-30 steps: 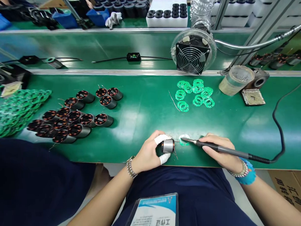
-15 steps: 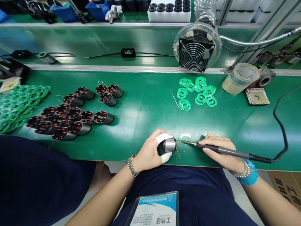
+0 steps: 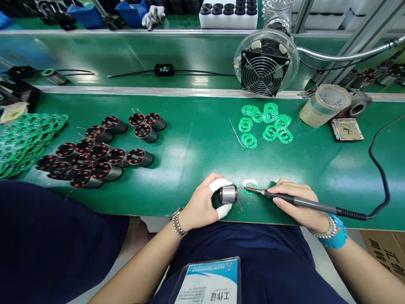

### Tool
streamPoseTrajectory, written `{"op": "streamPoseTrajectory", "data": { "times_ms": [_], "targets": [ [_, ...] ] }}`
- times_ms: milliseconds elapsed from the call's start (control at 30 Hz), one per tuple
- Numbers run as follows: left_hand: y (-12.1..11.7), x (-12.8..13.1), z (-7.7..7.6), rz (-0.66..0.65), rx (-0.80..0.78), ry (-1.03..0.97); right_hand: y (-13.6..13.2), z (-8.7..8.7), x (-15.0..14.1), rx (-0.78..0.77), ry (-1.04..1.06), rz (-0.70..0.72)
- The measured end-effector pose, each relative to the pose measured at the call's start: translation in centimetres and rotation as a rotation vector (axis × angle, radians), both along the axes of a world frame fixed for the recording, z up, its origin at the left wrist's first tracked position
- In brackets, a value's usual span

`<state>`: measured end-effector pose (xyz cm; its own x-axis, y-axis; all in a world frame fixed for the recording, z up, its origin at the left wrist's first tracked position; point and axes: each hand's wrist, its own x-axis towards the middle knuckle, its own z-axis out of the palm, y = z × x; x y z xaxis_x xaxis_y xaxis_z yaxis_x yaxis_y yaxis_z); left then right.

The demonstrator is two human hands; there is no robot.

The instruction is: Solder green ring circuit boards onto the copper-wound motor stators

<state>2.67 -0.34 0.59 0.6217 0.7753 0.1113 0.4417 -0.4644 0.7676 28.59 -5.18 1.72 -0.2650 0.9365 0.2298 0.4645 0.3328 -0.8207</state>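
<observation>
L hand: closed round a wound stator [image 3: 228, 194], pinched btwn thumb and fingers, white finger cots [image 3: 220, 184] on both.
R hand [image 3: 299, 202]: closed in a pen grip on a soldering iron [image 3: 304, 200], tip pointing L.
Stator: held just above the green bench mat [image 3: 196, 163], near front edge, lying on its side, coil end to R, thin wire ends hanging below.
Iron tip: at lower R edge of a green PCB ring [image 3: 245, 191]; touching or just beside it, can't tell.
Ring: flat on mat, just R of stator, apart from it.
Progress: no ring seen on the held stator; over a dozen stators in rows, upper L of hands, none clearly w/ ring at this view.
Stator rows: wound stators [image 3: 99, 160] stand on their sides, coil ends to L.
Loose rings: small group of green rings [image 3: 264, 125] mid-mat; much larger heap of rings [image 3: 19, 143] at L edge.
Upper R: fume extractor fan [image 3: 265, 67] w/ clear duct, taped round tub [image 3: 323, 105], flat metal tray [image 3: 347, 130].
Cord: black iron cord [image 3: 377, 172] runs up R side.
</observation>
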Motion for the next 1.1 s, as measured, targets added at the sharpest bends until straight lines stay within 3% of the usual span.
{"op": "streamPoseTrajectory", "data": {
  "times_ms": [467,867,1100],
  "targets": [
    [0.0,0.1,-0.1,0.005,0.007,0.015,-0.3,-0.2,0.4,0.011,0.056,-0.003],
    [-0.1,0.0,-0.2,0.011,0.016,0.005,-0.7,-0.8,0.2,0.132,0.028,-0.198],
    [0.0,0.0,-0.3,0.016,0.004,0.011,-0.6,-1.5,-0.3,0.123,-0.024,-0.077]
  ]
}}
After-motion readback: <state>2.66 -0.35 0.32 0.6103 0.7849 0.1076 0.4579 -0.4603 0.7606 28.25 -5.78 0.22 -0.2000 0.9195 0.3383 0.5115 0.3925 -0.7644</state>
